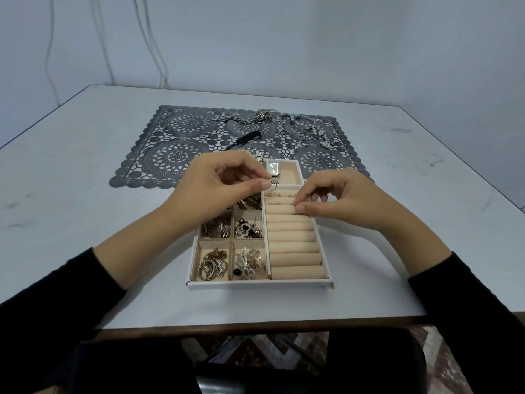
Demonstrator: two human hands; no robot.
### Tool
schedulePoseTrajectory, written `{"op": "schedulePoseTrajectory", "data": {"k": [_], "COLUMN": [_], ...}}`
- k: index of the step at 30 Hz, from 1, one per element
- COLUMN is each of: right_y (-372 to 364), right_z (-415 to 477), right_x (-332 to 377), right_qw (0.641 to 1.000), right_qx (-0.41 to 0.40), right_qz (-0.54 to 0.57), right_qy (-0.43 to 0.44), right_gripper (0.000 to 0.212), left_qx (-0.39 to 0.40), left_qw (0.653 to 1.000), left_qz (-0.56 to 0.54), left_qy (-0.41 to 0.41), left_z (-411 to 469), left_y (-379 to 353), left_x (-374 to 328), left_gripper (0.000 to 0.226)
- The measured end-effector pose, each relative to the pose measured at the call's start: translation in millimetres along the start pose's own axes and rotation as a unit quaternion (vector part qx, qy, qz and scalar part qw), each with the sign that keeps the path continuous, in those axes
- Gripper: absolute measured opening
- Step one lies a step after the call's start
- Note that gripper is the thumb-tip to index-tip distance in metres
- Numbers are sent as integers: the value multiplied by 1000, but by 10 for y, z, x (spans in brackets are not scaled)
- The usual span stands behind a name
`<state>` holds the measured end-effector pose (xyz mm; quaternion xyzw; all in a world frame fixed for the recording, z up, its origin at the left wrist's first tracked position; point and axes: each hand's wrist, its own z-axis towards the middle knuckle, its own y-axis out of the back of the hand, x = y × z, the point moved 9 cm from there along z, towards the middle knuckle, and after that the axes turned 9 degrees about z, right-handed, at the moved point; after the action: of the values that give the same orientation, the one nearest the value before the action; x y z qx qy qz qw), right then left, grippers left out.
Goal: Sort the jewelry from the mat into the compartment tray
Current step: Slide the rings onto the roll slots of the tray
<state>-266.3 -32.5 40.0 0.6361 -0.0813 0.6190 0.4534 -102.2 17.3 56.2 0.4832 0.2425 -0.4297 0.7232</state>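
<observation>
The beige compartment tray (255, 284) has filled cells at 9 o'clock and a silver watch (272, 167) at 12. Loose rings and chains (255, 119) still lie on the grey lace mat (176, 155) beyond. The right hand (341, 194) pinches a small ring (297, 213) at the padded rolls (292, 237). The left hand (216, 180) pinches too, but I cannot tell what.

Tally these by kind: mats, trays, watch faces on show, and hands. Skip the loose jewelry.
Lace mat: 1
Compartment tray: 1
Wristwatch with its face showing: 1
Hands: 2, the left hand and the right hand
Total: 5
</observation>
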Motion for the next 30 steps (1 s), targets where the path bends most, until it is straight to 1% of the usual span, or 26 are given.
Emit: {"op": "schedulePoseTrajectory", "data": {"k": [2, 4, 5, 7, 9, 10, 12, 15, 18, 22, 30], "right_y": [77, 245, 345, 500, 549, 544, 503, 398, 331, 332, 330], "right_z": [-8, -10, -17, -39, -47, -38, 8, 62, 73, 66, 57], "right_x": [-2, -40, -77, -178, -289, -343, -444, -544, -574, -548, -550], "right_qw": [998, 990, 983, 971, 961, 957, 948, 943, 940, 940, 942], "right_qx": [-30, -107, -156, -239, -268, -261, -214, -147, -118, -115, -117], "right_qz": [45, 95, 95, 26, -55, -108, -215, -270, -288, -287, -279], "right_qy": [-5, -4, -3, -10, -47, -69, -100, -125, -137, -141, -144], "right_gripper": [11, 12, 11, 14, 22, 29, 41, 42, 46, 42, 43], "left_qx": [3, 6, 9, 17, 27, 32, 43, 64, 80, 91, 123], "left_qw": [1000, 1000, 1000, 999, 999, 999, 998, 992, 987, 982, 967], "left_qz": [2, 7, 11, 20, 26, 25, 37, 89, 114, 135, 188], "left_qy": [-2, -7, -10, -17, -16, -12, -21, -64, -85, -93, -123], "left_z": [9, 16, 18, 16, 13, 13, 13, 10, 6, 6, 6], "left_y": [-11, -26, -37, -60, -87, -100, -129, -182, -209, -237, -308], "left_x": [-6, -24, -34, -57, -63, -60, -83, -162, -184, -189, -214], "left_gripper": [15, 14, 13, 13, 14, 15, 13, 12, 12, 12, 9]}}
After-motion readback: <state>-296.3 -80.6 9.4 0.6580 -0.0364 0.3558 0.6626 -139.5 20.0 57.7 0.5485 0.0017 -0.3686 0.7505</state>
